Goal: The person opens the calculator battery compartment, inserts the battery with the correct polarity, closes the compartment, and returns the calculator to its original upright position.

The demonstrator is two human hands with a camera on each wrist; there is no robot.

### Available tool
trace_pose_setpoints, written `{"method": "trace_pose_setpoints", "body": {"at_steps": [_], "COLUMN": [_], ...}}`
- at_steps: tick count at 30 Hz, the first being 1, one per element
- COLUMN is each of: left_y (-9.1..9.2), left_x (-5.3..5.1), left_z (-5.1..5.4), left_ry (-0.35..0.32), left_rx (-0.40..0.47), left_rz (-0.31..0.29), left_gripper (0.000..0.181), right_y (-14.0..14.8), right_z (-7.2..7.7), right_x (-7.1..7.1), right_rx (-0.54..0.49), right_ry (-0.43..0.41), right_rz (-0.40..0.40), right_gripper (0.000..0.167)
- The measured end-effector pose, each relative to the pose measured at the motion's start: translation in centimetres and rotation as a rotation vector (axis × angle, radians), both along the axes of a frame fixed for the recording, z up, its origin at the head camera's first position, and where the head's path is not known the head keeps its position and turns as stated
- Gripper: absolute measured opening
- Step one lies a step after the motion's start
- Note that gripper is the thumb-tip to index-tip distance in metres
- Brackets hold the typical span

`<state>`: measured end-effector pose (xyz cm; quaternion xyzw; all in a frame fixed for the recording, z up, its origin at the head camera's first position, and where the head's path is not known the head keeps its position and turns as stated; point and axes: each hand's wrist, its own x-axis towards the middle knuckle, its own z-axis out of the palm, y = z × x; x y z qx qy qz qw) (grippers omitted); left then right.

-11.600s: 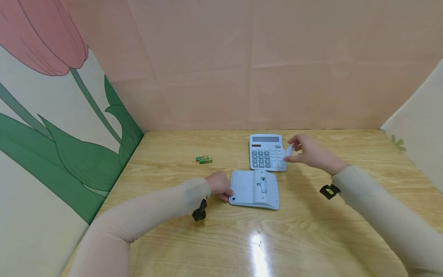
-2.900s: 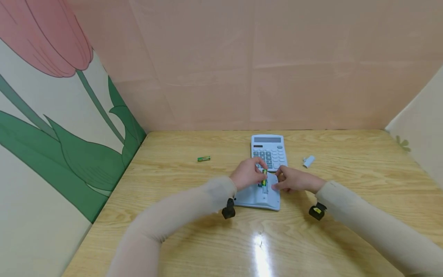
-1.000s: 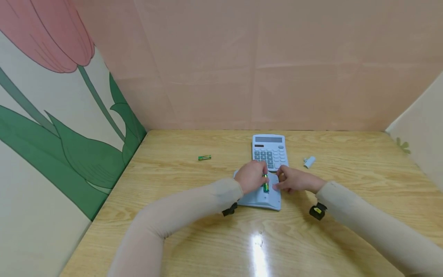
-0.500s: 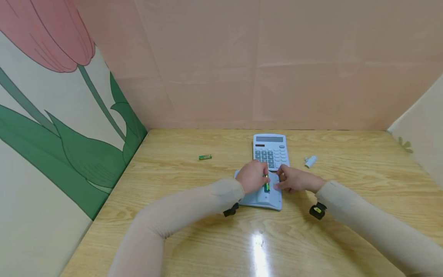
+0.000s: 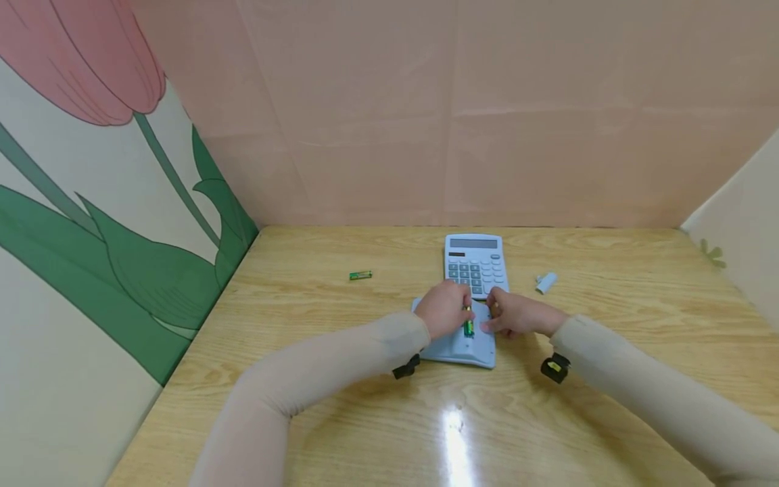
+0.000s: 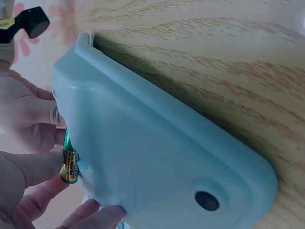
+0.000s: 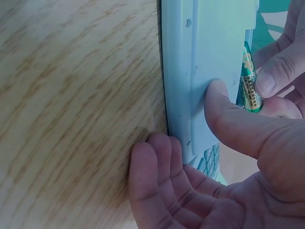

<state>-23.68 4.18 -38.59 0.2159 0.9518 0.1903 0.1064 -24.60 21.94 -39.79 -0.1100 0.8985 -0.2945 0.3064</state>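
Note:
A light-blue calculator (image 5: 456, 353) lies face down on the table, its raised back part upward. My left hand (image 5: 443, 311) pinches a green and gold battery (image 5: 468, 328) between thumb and fingers at the battery slot. In the left wrist view the battery (image 6: 69, 167) sits slantwise, one end at the slot; how deep it goes is hidden. My right hand (image 5: 520, 314) grips the calculator's right edge. Its thumb presses the back and its other fingers curl along the side, as the right wrist view shows of this hand (image 7: 228, 167).
A second calculator (image 5: 475, 260) lies face up just behind the first. Another green battery (image 5: 360, 275) lies at the back left. The small blue battery cover (image 5: 546, 283) lies to the right on the wooden table (image 5: 341, 419). A pink wall rises behind.
Earlier, both batteries lay on the table and my right hand held the cover, now set down right. My left hand brought one battery over and lowered it to the slot; the last second shows little movement.

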Motion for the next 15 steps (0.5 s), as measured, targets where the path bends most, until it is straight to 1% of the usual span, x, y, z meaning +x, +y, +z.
{"method": "trace_pose_setpoints", "body": {"at_steps": [7,12,15], "left_y": [-0.12,-0.21,-0.23], "left_x": [0.01,-0.10,-0.08], "left_z": [-0.10,-0.03,0.01], "left_ry": [-0.013,-0.022,-0.015], "left_rx": [0.030,0.036,0.031], "left_rz": [-0.012,-0.022,-0.028], "left_gripper": [0.019,0.019,0.019], "right_y": [-0.15,-0.29,-0.28], "right_z": [0.09,0.17,0.12], "right_x": [-0.11,-0.09,-0.08], "right_rx": [0.019,0.015,0.015], "right_ry": [-0.006,-0.017,-0.020], "right_rz": [0.015,0.004,-0.002], "right_gripper": [0.047,0.046,0.046]}}
